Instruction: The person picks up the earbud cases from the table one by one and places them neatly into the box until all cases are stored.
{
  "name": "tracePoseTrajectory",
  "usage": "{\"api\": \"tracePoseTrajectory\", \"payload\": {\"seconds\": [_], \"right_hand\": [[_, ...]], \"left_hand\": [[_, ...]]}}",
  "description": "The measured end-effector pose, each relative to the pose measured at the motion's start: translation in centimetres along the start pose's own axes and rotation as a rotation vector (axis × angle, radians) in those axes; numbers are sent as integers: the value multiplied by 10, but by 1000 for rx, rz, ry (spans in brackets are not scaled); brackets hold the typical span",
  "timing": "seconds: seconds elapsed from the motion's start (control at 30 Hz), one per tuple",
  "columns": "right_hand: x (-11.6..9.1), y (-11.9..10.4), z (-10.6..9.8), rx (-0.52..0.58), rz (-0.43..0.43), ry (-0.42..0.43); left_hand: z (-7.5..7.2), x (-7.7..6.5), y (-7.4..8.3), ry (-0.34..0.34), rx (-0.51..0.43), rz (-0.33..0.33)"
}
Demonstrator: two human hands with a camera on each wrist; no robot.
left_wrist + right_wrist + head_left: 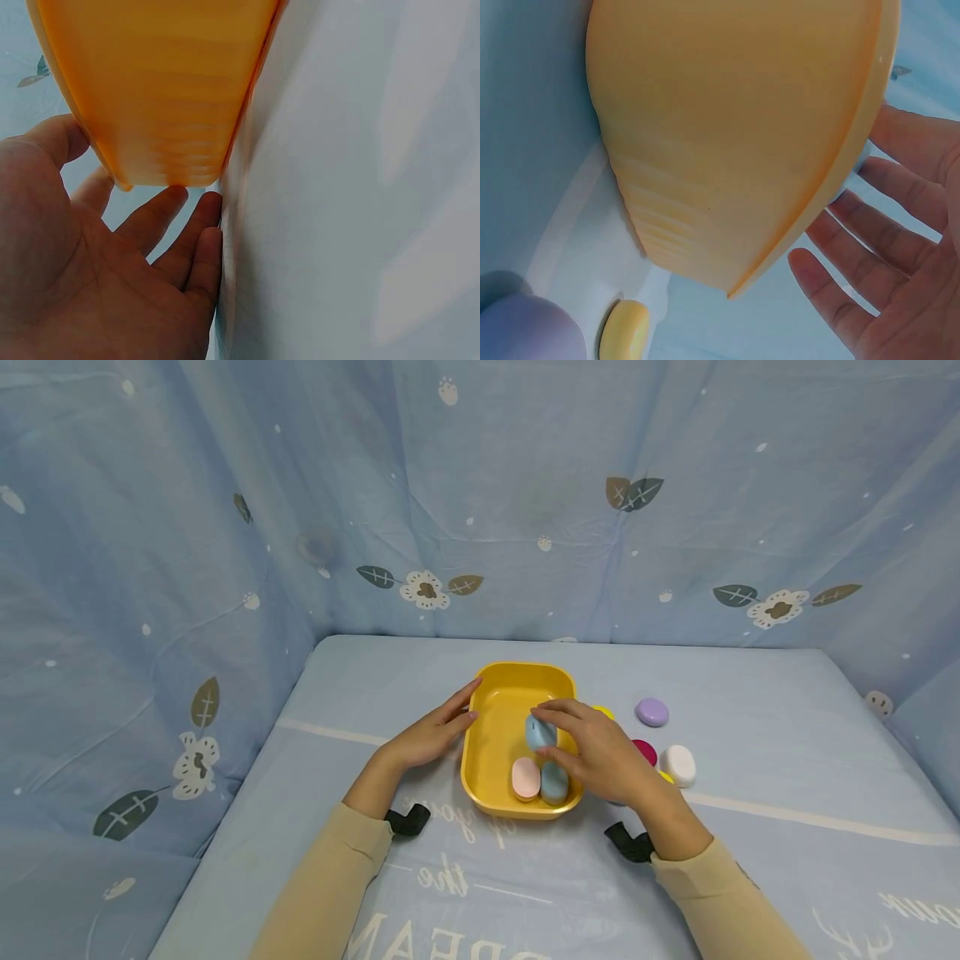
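Note:
A yellow plastic tray [491, 727] with rounded corners lies on the bed-like surface in front of me. My left hand [426, 737] touches its left side. In the left wrist view the thumb and loosely extended fingers meet the rim and outer wall. My right hand [600, 747] reaches over the right rim and pinches a light blue rounded block [538, 732] between thumb and fingers, above the tray floor. A pink oval block [526, 779] and a grey-blue oval block [554, 783] sit side by side at the tray's near end. The tray wall [727, 135] hides most of the held block in the right wrist view.
Right of the tray lie a purple round block [652, 712], a white block [678, 766], a dark red one [645, 752] and yellow ones [603, 712], partly behind the right hand. Light blue patterned cloth [525, 510] hangs behind.

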State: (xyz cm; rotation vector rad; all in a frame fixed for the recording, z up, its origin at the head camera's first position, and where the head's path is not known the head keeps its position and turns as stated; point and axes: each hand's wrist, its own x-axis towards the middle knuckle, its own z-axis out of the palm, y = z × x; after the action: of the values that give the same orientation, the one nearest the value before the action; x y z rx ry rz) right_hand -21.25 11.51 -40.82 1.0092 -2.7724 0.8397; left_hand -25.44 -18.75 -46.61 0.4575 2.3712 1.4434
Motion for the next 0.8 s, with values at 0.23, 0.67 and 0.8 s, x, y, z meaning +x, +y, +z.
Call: {"api": "tracePoseTrajectory", "payload": {"seconds": [0.23,0.67,0.8], "right_hand": [[0,-1,2,2,-17,4],[2,-1,9,0,-49,6],[2,-2,10,-1,-52,3]], "left_hand": [[0,1,-1,5,-2,-7],[1,1,0,-1,-5,-6],[1,1,0,-1,-1,-8]]}}
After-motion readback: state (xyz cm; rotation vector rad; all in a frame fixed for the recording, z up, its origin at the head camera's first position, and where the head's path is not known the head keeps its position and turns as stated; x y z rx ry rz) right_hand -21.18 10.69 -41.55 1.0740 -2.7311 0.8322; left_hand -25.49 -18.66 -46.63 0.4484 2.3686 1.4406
